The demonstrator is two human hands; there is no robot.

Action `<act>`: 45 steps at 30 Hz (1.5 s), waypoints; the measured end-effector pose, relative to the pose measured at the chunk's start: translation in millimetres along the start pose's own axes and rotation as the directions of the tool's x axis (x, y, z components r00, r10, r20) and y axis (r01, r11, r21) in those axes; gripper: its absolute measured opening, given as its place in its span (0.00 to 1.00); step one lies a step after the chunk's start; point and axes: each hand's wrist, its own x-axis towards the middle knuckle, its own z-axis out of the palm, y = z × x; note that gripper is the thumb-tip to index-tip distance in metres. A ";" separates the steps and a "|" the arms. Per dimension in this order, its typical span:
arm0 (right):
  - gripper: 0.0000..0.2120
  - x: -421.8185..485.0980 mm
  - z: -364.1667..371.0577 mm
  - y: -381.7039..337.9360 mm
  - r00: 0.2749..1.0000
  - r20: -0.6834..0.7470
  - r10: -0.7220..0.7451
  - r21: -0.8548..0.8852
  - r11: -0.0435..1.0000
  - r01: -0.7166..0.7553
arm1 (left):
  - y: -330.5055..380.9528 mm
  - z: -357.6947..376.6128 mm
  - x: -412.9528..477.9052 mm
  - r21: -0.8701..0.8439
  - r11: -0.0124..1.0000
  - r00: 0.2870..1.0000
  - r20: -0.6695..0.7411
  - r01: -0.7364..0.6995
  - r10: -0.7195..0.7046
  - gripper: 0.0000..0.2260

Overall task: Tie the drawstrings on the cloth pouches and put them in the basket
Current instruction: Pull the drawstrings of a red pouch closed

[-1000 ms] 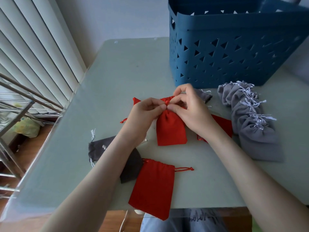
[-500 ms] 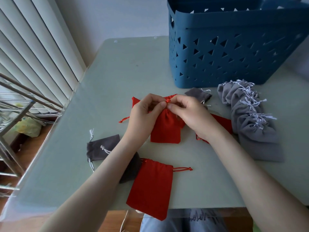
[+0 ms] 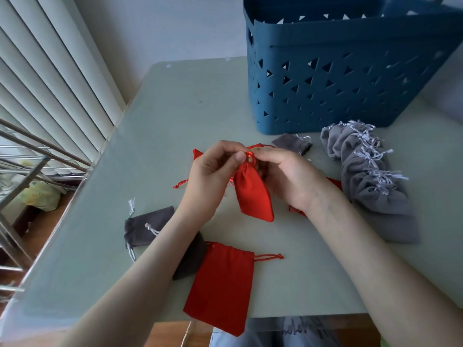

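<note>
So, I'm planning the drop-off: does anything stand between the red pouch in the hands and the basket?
Only a small dark grey pouch lies on the table between the red pouch and the basket, just in front of its near wall. Lifted over the rim, nothing visible blocks it.

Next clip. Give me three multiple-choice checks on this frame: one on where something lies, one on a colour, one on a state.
1. The row of light grey pouches lies: A on the floor; B on the table; C on a lap.
2. The held pouch, pinched at its neck by the left hand and right hand, is: A red; B grey; C blue.
3. The front red pouch, nearest the table's near edge, is: A gathered and tied; B lifted; C flat, mouth ungathered.
Key: B, they rest on the table; A, red cloth hangs below both hands; C, it lies flat, cord stretched sideways.
</note>
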 end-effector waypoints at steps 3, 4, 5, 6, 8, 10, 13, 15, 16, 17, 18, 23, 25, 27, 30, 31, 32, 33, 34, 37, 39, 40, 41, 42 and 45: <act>0.07 -2.2 0.3 0.0 0.999 0.003 -0.047 -0.086 0.995 0.048 | -1.2 -0.6 0.3 0.080 0.996 0.999 -0.036 -0.032 0.035 0.08; 0.08 -3.8 0.4 -0.2 0.999 0.009 -0.053 -0.116 0.992 0.054 | -2.2 -1.0 0.1 0.130 0.991 0.998 -0.048 -0.042 0.049 0.08; 0.07 -5.2 0.0 -0.3 0.998 0.008 -0.063 -0.142 0.988 0.064 | -4.0 -1.2 -0.5 0.187 0.981 0.996 -0.056 -0.056 0.068 0.08; 0.06 -6.7 -0.1 -1.1 0.997 0.002 -0.079 -0.168 0.983 0.078 | -5.3 -1.6 -0.8 0.250 0.965 0.994 -0.059 -0.077 0.094 0.08; 0.08 -8.3 -1.0 -2.7 0.995 -0.005 -0.096 -0.222 0.971 0.093 | -7.4 -2.8 -1.2 0.378 0.917 0.985 -0.056 -0.130 0.163 0.08; 0.08 -8.9 -2.1 -4.1 0.994 -0.002 -0.105 -0.272 0.957 0.101 | -7.9 -4.0 -0.7 0.463 0.869 0.975 -0.043 -0.173 0.218 0.07; 0.04 -9.2 -2.4 -4.7 0.989 -0.009 -0.148 -0.340 0.931 0.136 | -7.3 -4.1 -0.7 0.515 0.837 0.971 -0.033 -0.185 0.235 0.06; 0.05 -8.6 -1.4 -3.8 0.980 -0.041 -0.197 -0.396 0.903 0.165 | -8.3 -4.4 -0.6 0.506 0.849 0.979 -0.037 -0.152 0.198 0.05; 0.06 -8.4 -0.6 -2.9 0.975 -0.056 -0.213 -0.428 0.888 0.170 | -8.6 -5.0 -0.9 0.489 0.863 0.985 -0.044 -0.126 0.168 0.05; 0.06 -8.2 -0.1 -2.0 0.973 -0.067 -0.222 -0.463 0.871 0.167 | -8.7 -5.2 -1.0 0.472 0.876 0.989 -0.050 -0.099 0.139 0.05; 0.06 -8.3 0.6 -1.7 0.972 -0.076 -0.225 -0.496 0.854 0.159 | -8.5 -5.2 -1.1 0.459 0.885 0.992 -0.056 -0.074 0.112 0.05; 0.05 -5.7 -1.4 0.6 0.953 -0.075 -0.294 -0.710 0.687 0.156 | -7.4 -7.1 1.6 0.345 0.935 0.996 -0.066 0.086 -0.068 0.08; 0.05 -4.7 -1.4 2.0 0.935 -0.039 -0.353 -0.802 0.570 0.182 | -7.8 -8.8 2.7 0.312 0.938 0.988 -0.072 0.152 -0.136 0.10; 0.03 -5.4 0.9 2.3 0.918 -0.002 -0.397 -0.847 0.488 0.209 | -9.2 -11.5 3.8 0.293 0.934 0.979 -0.070 0.203 -0.191 0.10; 0.02 -7.6 2.9 0.9 0.897 0.063 -0.438 -0.893 0.377 0.247 | -10.8 -14.9 6.7 0.295 0.922 0.968 -0.061 0.251 -0.244 0.08; 0.03 -7.3 2.5 1.2 0.897 0.075 -0.435 -0.900 0.358 0.249 | -11.5 -15.2 7.9 0.321 0.910 0.965 -0.056 0.261 -0.257 0.07; 0.03 -7.0 2.0 1.1 0.902 0.080 -0.423 -0.905 0.348 0.244 | -11.9 -15.1 9.2 0.365 0.892 0.962 -0.048 0.266 -0.267 0.06; 0.03 -6.4 2.1 1.7 0.909 0.080 -0.408 -0.908 0.346 0.235 | -12.6 -14.9 10.1 0.427 0.865 0.961 -0.038 0.263 -0.273 0.04; 0.03 -5.8 2.0 2.5 0.916 0.077 -0.393 -0.911 0.345 0.225 | -12.4 -14.4 10.9 0.496 0.832 0.962 -0.024 0.248 -0.272 0.02; 0.03 -3.6 0.8 5.5 0.921 0.066 -0.384 -0.917 0.341 0.208 | -10.0 -13.1 12.1 0.630 0.752 0.970 -0.004 0.192 -0.245 0.02; 0.02 -2.8 0.9 5.7 0.921 0.072 -0.382 -0.907 0.359 0.220 | -8.5 -12.6 12.0 0.661 0.729 0.976 -0.023 0.179 -0.218 0.03; 0.03 -2.4 1.6 5.7 0.922 0.073 -0.379 -0.897 0.380 0.227 | -7.3 -11.9 11.2 0.672 0.721 0.981 -0.041 0.168 -0.190 0.03; 0.03 -2.4 2.2 5.3 0.922 0.068 -0.381 -0.885 0.404 0.232 | -6.6 -10.5 10.3 0.680 0.718 0.987 -0.059 0.152 -0.152 0.04; 0.05 -2.7 3.1 4.6 0.921 0.060 -0.385 -0.872 0.429 0.237 | -6.0 -8.8 9.1 0.682 0.719 0.991 -0.076 0.133 -0.111 0.03; 0.10 -2.8 4.9 3.0 0.925 0.028 -0.379 -0.808 0.536 0.244 | -5.8 -5.0 6.2 0.682 0.724 0.992 -0.124 0.098 -0.017 0.02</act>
